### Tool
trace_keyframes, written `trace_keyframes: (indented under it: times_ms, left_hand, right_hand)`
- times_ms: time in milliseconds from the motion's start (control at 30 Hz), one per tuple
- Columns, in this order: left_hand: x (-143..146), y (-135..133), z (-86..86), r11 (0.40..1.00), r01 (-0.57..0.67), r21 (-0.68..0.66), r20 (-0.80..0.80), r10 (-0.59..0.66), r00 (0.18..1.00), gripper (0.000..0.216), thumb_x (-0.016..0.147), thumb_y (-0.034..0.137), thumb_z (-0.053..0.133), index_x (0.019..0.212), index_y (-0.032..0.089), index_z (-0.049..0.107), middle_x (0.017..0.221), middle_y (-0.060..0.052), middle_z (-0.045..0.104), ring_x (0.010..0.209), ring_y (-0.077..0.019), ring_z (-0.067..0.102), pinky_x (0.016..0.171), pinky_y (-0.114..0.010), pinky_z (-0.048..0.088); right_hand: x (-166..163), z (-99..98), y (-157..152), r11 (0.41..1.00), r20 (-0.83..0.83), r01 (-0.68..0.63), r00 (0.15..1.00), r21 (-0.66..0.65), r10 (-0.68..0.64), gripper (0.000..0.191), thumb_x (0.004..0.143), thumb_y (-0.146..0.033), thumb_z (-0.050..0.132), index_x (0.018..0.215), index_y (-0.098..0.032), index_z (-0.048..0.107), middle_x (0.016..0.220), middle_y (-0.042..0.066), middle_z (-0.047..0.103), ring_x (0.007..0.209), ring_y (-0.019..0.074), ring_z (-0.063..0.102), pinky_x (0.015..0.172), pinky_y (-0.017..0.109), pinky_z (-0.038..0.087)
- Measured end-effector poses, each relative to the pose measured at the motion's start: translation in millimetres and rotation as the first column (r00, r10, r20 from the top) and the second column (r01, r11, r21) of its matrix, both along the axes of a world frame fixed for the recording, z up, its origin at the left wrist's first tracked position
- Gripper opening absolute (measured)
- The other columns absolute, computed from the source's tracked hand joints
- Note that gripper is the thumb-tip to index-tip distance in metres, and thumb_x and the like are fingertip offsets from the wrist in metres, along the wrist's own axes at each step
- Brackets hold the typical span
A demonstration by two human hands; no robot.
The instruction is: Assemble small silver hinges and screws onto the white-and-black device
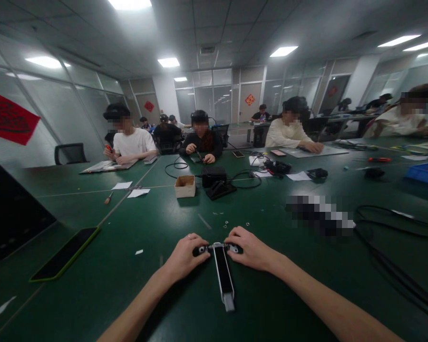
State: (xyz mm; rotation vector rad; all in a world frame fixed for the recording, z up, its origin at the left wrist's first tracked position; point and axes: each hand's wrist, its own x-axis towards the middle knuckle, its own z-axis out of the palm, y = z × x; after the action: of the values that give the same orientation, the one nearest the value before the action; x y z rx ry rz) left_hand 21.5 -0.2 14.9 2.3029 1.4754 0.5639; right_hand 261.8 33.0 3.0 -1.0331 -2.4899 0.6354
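On the green table point(142, 294), near side: a T-shaped piece point(224, 273), its long black strip framed in white, the grey end pointing back toward the wearer.
Left hand point(185, 255): closed around the crossbar's left end, thumb and fingers pinching the black-and-silver tip.
Right hand point(248, 250): gripping the crossbar's right end in much the same way; the strip runs down between the two wrists.
Strip's underside: from where I stand, I cannot tell whether it rests on the tabletop or is held just above it.
Small rings point(247, 223): a few bits of metal lying just beyond the hands.
Cardboard box point(184, 191): open-topped, farther up the table, with a black device point(214, 176) just beside it.
Phone point(64, 255): flat on the left, dark screen, green edging.
Brush point(108, 198): beyond the phone, near some white paper slips point(139, 193).
Far side: a person in a white T-shirt point(133, 142), another in black point(217, 145), a third in cream sleeves point(283, 135), all seated.
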Motion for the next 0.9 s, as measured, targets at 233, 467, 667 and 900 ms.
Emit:
trace_keyframes:
  times_ms: [233, 467, 667, 900]
  left_hand:
    - [-4, 3, 1.4, 0.997, -0.005, -0.071, 0.113, 0.013, 0.994, 0.023, 0.082, 0.029, 0.060, 0.100, 0.020, 0.070, 0.094, -0.004, 0.065, 0.085, -0.0168, 0.059, 0.076, -0.027, 0.046]
    - [-9, 9, -7.7, 0.998, 0.000, -0.055, 0.221, 0.012, 0.975, 0.019, 0.083, 0.031, 0.059, 0.090, 0.020, 0.073, 0.086, -0.003, 0.067, 0.080, -0.0155, 0.060, 0.074, -0.024, 0.046]
    - [-7, 10, -10.6, 0.999, 0.017, -0.034, 0.258, -0.008, 0.966, 0.017, 0.084, 0.028, 0.059, 0.081, 0.019, 0.073, 0.080, -0.003, 0.068, 0.078, -0.0158, 0.060, 0.073, -0.024, 0.045]
    - [-13, 18, -17.5, 0.993, 0.112, 0.031, 0.227, -0.116, 0.967, 0.021, 0.087, 0.033, 0.057, 0.079, 0.018, 0.069, 0.081, -0.002, 0.064, 0.076, -0.0141, 0.058, 0.071, -0.023, 0.044]
  right_hand:
    - [-1, 6.5, -3, 0.999, -0.003, 0.011, 1.000, -0.036, -0.011, 0.031, 0.086, -0.033, 0.054, 0.112, -0.021, 0.064, 0.107, 0.007, 0.053, 0.092, 0.0186, 0.051, 0.079, 0.031, 0.047]
    - [-5, 5.8, -2, 1.000, -0.044, -0.020, 0.999, -0.006, 0.019, 0.031, 0.094, -0.031, 0.043, 0.111, -0.021, 0.066, 0.104, 0.008, 0.056, 0.097, 0.0189, 0.052, 0.084, 0.032, 0.044]
    - [-10, 2.9, -2, 1.000, -0.110, 0.016, 0.994, -0.016, -0.018, 0.026, 0.092, -0.024, 0.046, 0.104, -0.020, 0.070, 0.099, 0.007, 0.061, 0.095, 0.0183, 0.054, 0.084, 0.031, 0.043]
    - [-13, -3.1, -1, 1.000, -0.152, 0.017, 0.988, 0.016, -0.015, 0.024, 0.090, -0.023, 0.050, 0.102, -0.020, 0.070, 0.097, 0.008, 0.062, 0.093, 0.0187, 0.054, 0.084, 0.032, 0.042]
